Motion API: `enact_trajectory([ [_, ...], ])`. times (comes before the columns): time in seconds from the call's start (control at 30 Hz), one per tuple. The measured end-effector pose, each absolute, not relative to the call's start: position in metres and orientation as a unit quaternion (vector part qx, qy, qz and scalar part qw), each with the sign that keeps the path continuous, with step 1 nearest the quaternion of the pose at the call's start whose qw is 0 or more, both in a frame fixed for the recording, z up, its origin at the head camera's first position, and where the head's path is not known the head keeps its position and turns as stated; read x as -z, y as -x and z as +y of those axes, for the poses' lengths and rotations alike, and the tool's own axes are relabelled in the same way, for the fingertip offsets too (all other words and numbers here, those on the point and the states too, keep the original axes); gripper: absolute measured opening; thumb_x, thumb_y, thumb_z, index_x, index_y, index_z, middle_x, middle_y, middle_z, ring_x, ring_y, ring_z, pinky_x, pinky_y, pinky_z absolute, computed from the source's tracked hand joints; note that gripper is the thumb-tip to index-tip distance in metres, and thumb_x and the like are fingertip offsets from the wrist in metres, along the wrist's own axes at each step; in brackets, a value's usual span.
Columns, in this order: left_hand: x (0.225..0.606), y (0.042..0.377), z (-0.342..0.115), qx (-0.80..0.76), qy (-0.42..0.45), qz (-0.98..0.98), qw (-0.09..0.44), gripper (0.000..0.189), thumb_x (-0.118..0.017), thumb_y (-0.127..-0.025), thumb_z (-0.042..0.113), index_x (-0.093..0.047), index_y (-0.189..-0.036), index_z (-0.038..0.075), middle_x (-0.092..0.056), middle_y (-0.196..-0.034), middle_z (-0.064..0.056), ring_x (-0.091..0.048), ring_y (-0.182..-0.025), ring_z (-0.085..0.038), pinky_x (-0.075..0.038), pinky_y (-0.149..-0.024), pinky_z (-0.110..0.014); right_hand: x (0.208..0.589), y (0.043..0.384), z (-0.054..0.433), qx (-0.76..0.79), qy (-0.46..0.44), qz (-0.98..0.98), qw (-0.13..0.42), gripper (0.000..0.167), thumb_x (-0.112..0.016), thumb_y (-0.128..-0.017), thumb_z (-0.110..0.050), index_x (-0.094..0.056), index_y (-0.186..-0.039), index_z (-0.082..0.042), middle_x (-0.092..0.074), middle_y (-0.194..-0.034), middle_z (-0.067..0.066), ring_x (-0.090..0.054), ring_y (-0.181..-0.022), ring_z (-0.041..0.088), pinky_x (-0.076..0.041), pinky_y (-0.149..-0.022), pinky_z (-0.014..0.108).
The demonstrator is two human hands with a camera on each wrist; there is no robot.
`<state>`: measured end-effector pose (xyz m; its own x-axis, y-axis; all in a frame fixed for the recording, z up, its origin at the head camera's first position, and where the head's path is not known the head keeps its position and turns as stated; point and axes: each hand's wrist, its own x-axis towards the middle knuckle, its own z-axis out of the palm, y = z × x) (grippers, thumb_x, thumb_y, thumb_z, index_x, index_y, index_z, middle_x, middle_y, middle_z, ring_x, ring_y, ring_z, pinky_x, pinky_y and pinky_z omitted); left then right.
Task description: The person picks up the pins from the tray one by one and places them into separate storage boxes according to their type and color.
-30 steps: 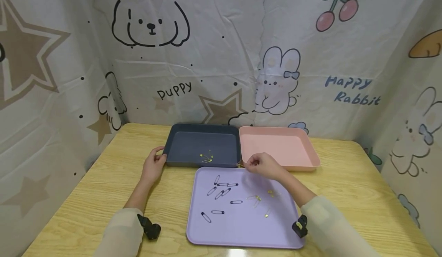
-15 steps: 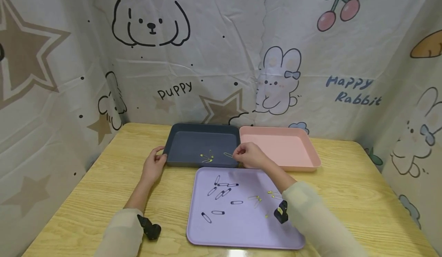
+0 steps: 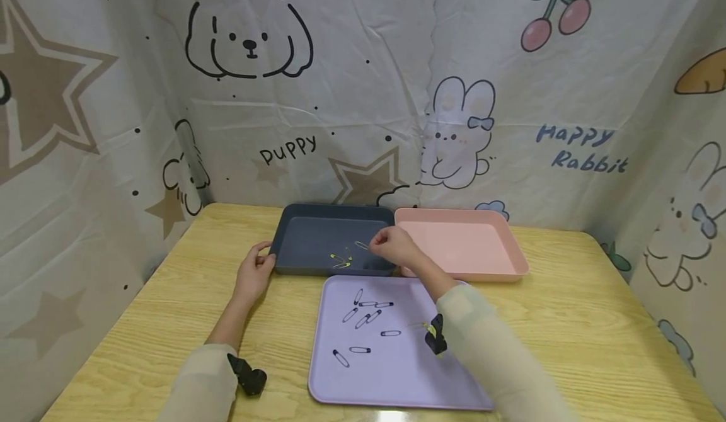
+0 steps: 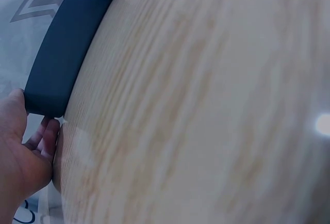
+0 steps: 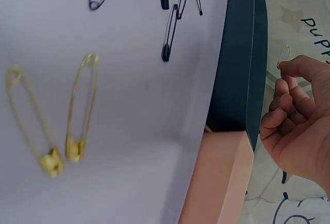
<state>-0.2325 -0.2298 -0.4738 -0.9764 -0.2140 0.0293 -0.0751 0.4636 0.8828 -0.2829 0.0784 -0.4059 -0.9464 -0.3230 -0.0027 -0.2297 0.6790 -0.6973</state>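
Observation:
My right hand (image 3: 394, 245) pinches a gold safety pin (image 3: 361, 245) by one end, over the right part of the dark blue tray (image 3: 300, 233). Between thumb and forefinger the pin (image 5: 284, 52) points upward in the right wrist view. Several gold safety pins (image 3: 340, 264) lie in that tray's front part. My left hand (image 3: 253, 277) holds the tray's near left corner, thumb and fingers (image 4: 47, 136) on either side of it. On the lilac tray (image 3: 397, 384) lie several black safety pins (image 3: 391, 333) and gold ones (image 5: 81, 110), some hidden behind my right forearm.
A pink tray (image 3: 459, 245) stands against the dark blue one on its right. Both sit behind the lilac tray on the wooden table (image 3: 567, 321). A printed curtain (image 3: 340, 44) hangs behind and at the sides.
My right hand has carried the gold safety pin left and back, from between the dark blue and pink trays to over the dark blue tray. My left hand stays at the corner.

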Motion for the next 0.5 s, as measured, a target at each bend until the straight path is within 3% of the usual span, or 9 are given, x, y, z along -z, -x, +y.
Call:
enact_trajectory([
  [0.27, 0.477, 0.236, -0.232, 0.513, -0.084, -0.851, 0.071, 0.04, -0.047, -0.097, 0.024, -0.046, -0.135, 0.014, -0.053, -0.09, -0.005, -0.047, -0.069, -0.008, -0.04, -0.064, -0.023, 0.411, 0.287, 0.068, 0.426, 0.112, 0.894, 0.079, 0.011, -0.064, -0.082, -0.016, -0.069, -0.081, -0.006, -0.063, -0.081, 0.001, -0.05, -0.071, 0.012, -0.04, -0.063, 0.022],
  [0.5, 0.475, 0.233, -0.231, 0.511, -0.085, -0.852, 0.074, 0.04, -0.047, -0.097, 0.024, -0.046, -0.135, 0.014, -0.052, -0.089, -0.005, -0.046, -0.068, -0.009, -0.039, -0.063, -0.024, 0.422, 0.294, 0.06, 0.428, 0.092, 0.898, 0.048, 0.015, -0.063, -0.082, -0.015, -0.071, -0.084, -0.002, -0.066, -0.084, 0.005, -0.051, -0.07, 0.012, -0.04, -0.061, 0.022],
])
